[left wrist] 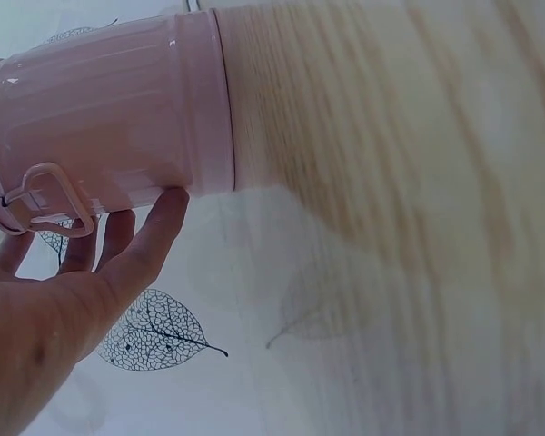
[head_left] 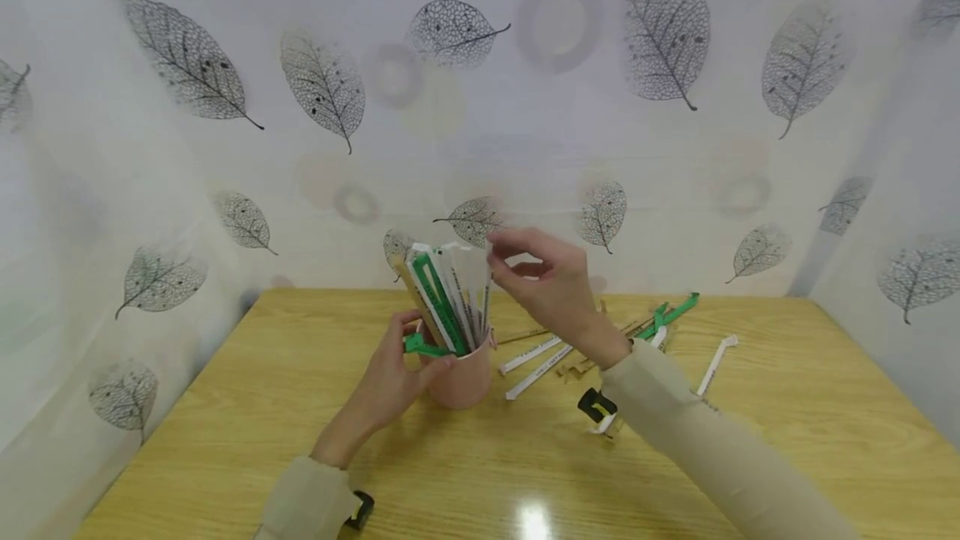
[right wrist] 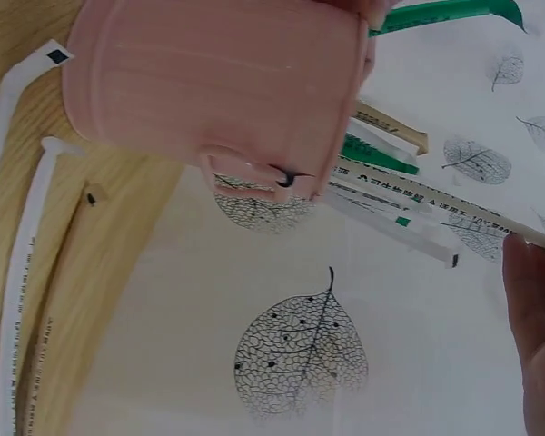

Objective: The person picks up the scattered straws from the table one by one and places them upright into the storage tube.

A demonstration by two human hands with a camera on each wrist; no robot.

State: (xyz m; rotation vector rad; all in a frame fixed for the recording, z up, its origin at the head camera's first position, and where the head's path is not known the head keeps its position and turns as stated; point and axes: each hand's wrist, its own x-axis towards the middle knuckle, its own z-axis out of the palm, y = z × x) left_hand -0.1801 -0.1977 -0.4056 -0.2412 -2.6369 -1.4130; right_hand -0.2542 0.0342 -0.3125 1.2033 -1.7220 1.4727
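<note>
A pink pail (head_left: 459, 386) with small side handles stands on the table, filled with paper-wrapped drinking straws in white, green and brown. My left hand (head_left: 386, 386) holds the pail from its left, thumb at the front near the rim and fingers round the side. A bent green straw (head_left: 425, 347) pokes out over the rim between thumb and fingers. Above the pail's right side, my right hand (head_left: 551, 282) pinches the upper end of a wrapped straw (right wrist: 436, 202) between thumb and fingers. That straw's lower end is hidden inside the pail in the right wrist view.
Several loose wrapped straws lie to the right of the pail, among them white straws (head_left: 538, 373) and crossed green ones (head_left: 660, 323). Another white straw (head_left: 717, 363) lies farther right, partly behind the right sleeve (head_left: 675, 398). A leaf-patterned backdrop (head_left: 480, 140) rises behind the table (head_left: 247, 432).
</note>
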